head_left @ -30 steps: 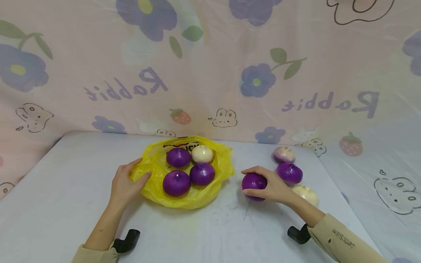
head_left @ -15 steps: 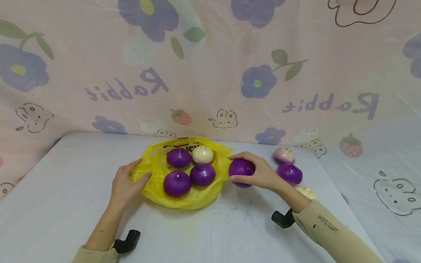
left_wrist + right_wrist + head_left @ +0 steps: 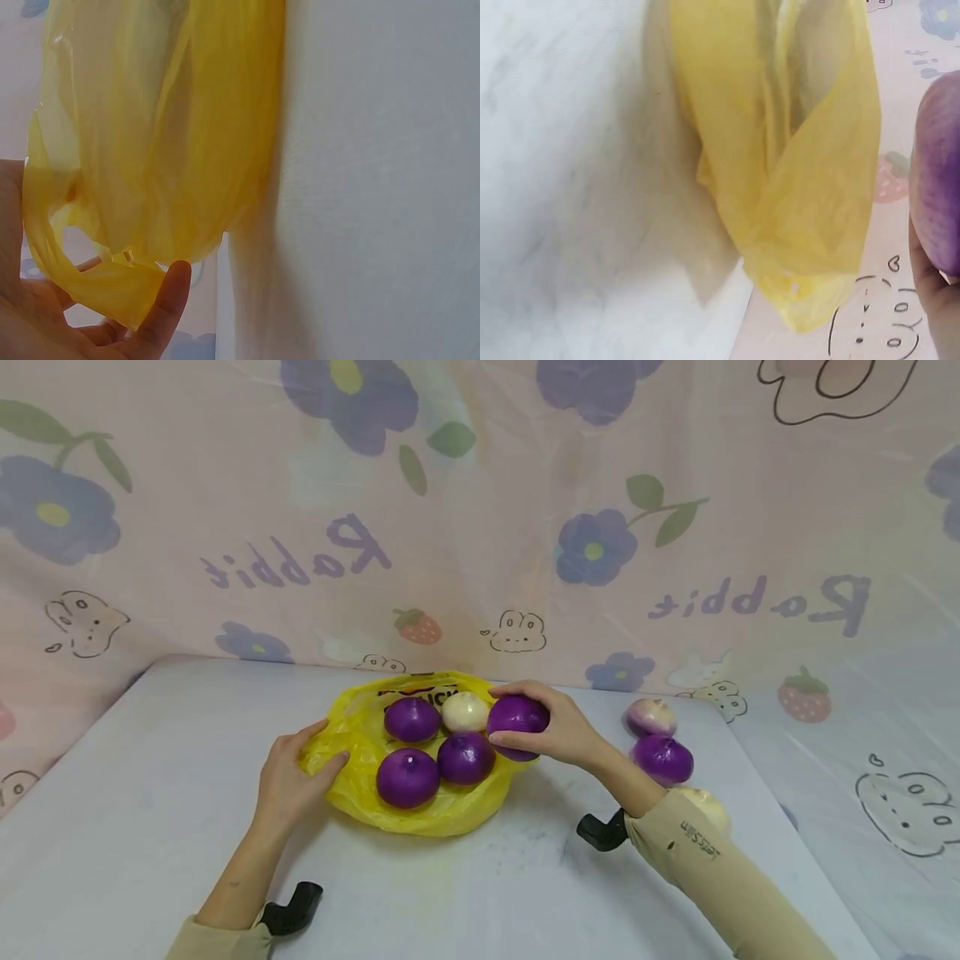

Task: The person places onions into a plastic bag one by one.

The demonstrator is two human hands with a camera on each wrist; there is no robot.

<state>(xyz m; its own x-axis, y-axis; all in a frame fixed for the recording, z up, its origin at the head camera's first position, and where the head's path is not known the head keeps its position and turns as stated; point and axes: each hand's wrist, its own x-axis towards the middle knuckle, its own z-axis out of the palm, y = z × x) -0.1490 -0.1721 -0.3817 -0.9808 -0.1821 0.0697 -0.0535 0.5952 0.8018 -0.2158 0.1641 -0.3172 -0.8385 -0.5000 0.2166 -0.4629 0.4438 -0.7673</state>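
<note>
A yellow plastic bag (image 3: 450, 820) lies with its mouth spread open on the table. Inside it are purple onions, one at the front left (image 3: 407, 778), and a white onion (image 3: 463, 712) at the back right. My left hand (image 3: 291, 778) holds the bag's left edge; the left wrist view shows the bag's handle (image 3: 124, 289) between thumb and fingers. Above the bag's right rim, my right hand (image 3: 551, 727) grips another purple onion (image 3: 517, 725) between thumb and fingers. In the right wrist view this onion (image 3: 941, 172) is at the right edge, level with the bag's upper side.
To the right on the white table (image 3: 480, 893) stand a pale pink-purple onion (image 3: 651, 717), a purple onion (image 3: 663, 760) and a white onion (image 3: 705, 810), partly hidden by the right sleeve. A patterned curtain (image 3: 480, 527) hangs behind the table's back edge.
My right hand has lifted the purple onion from the table and carried it left and up over the bag's right rim. The left hand stays at the bag's left edge.
</note>
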